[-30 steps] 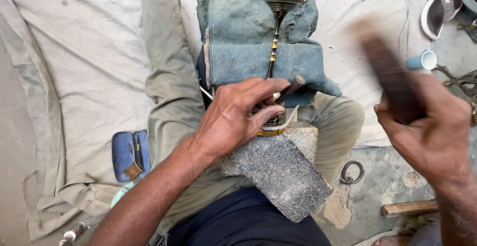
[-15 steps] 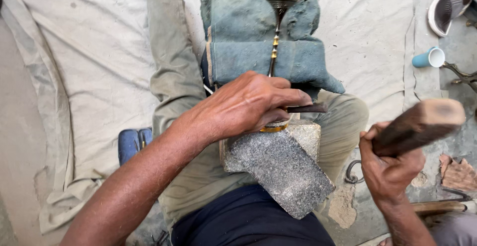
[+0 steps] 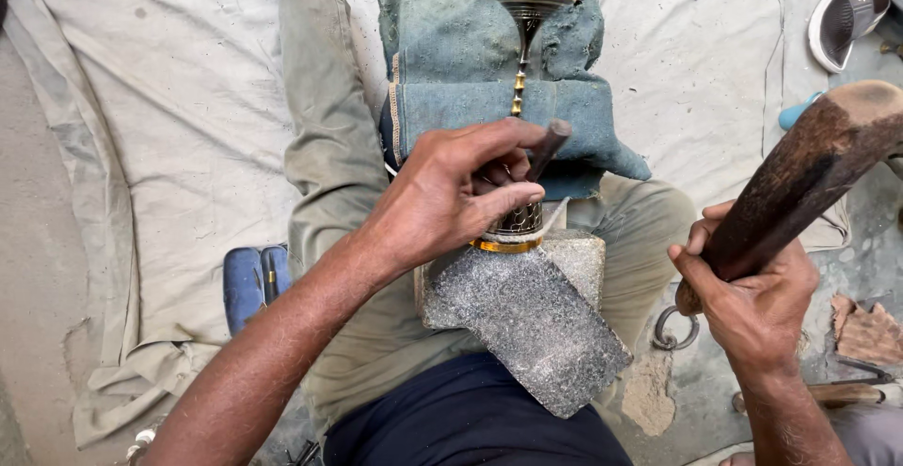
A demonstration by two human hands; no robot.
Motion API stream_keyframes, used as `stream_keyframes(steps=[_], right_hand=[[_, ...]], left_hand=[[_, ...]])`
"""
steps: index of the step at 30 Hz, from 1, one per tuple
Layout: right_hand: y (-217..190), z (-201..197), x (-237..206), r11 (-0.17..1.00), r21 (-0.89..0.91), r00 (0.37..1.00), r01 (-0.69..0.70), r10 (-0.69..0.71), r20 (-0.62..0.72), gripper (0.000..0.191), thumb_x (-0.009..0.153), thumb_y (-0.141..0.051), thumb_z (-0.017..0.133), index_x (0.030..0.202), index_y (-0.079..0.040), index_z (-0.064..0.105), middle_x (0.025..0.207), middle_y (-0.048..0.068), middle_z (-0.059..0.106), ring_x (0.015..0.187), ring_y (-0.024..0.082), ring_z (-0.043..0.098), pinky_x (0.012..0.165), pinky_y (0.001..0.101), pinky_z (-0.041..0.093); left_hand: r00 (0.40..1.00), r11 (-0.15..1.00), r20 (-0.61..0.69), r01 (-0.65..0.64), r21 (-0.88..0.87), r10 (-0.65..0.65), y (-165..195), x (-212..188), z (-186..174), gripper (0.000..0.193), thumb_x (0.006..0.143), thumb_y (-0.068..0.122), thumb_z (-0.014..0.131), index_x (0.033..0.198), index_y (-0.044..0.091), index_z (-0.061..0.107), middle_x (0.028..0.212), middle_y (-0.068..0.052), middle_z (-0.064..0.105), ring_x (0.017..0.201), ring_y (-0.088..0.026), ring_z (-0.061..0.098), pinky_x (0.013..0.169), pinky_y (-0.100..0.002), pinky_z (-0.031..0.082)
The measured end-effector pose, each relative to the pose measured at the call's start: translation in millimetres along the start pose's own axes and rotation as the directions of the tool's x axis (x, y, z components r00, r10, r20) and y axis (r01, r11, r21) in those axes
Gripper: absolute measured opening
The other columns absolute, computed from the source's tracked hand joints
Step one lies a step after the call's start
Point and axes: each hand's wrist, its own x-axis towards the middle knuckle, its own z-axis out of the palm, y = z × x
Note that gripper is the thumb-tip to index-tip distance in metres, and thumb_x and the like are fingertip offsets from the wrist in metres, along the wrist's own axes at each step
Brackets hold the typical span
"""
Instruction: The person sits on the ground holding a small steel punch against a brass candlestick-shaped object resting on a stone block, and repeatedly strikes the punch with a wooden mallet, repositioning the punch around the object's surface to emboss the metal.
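Brass stand [image 3: 519,71] lies lengthwise along the lap, its flared cup pointing away over the folded denim cloth [image 3: 489,109], its patterned base on the far edge of the stone block [image 3: 527,311]. Left hand [image 3: 447,198] pinches a dark punch [image 3: 546,146] against it; right hand [image 3: 752,297] clenches a raised wooden mallet [image 3: 809,174]

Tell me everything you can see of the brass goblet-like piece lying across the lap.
The brass piece lies lengthwise over folded blue-grey cloth on the lap. Its flared, dark-rimmed cup points away, joined by a thin beaded stem. The near end is a patterned, engraved-looking barrel with a bright gold band, resting on a grey stone block. The left hand grips that end, holding a dark punch against it.
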Motion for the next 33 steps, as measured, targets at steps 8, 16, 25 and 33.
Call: stream_keyframes(steps=[8,16,25,33], right_hand=[[35.3,-3.7,-6.7,0.824,-0.464,0.937,0.326,-0.348,0.041,0.025,0.093,0.007,0.08,0.109,0.001,0.062,0.09,0.008,0.068,0.078,0.013,0.067,0.073,0.0287,0.056],[72.7,2.6,-20.4,0.725,-0.543,0.86,0.424,-0.511,-0.01,0.025,0.099,-0.003,0.081,0.116,0.0,0.062,0.102,0.01,0.071,0.089,0.018,0.072,0.086,0.0308,0.06],[37.4,16.3,-10.6,0.952,0.002,0.938,0.305,-0.299,-0.176,0.034,0.092,0.006,0.071,0.122,-0.006,0.06,0.094,0.002,0.071,0.078,0.012,0.071,0.066,0.027,0.062],[5.9,3.1,0.5,0.925,-0.136,0.933,0.355,-0.36,-0.011,0.027,0.098,0.012,0.075,0.119,0.001,0.063,0.099,0.005,0.07,0.09,0.011,0.069,0.085,0.0255,0.059]], left_hand=[[0.897,0.952,0.386,-0.281,0.123,0.215,6.7,39.9,-7.2,0.041,0.084,0.01,0.08,0.124,0.011,0.069,0.095,-0.008,0.076,0.082,-0.024,0.074,0.072,-0.039,0.058],[0.827,0.905,0.51,-0.378,0.194,0.236,9.7,53.0,-3.4,0.045,0.081,0.012,0.078,0.125,0.015,0.067,0.085,-0.008,0.074,0.079,-0.03,0.073,0.066,-0.045,0.054],[0.827,0.909,0.523,-0.359,0.213,0.205,16.3,46.1,-9.0,0.043,0.086,0.007,0.067,0.125,0.022,0.069,0.09,-0.011,0.071,0.078,-0.033,0.071,0.063,-0.046,0.054],[0.914,0.942,0.331,-0.296,0.158,0.232,3.9,29.7,-13.2,0.04,0.088,0.013,0.074,0.127,0.014,0.067,0.096,-0.01,0.071,0.084,-0.034,0.071,0.071,-0.045,0.056]])
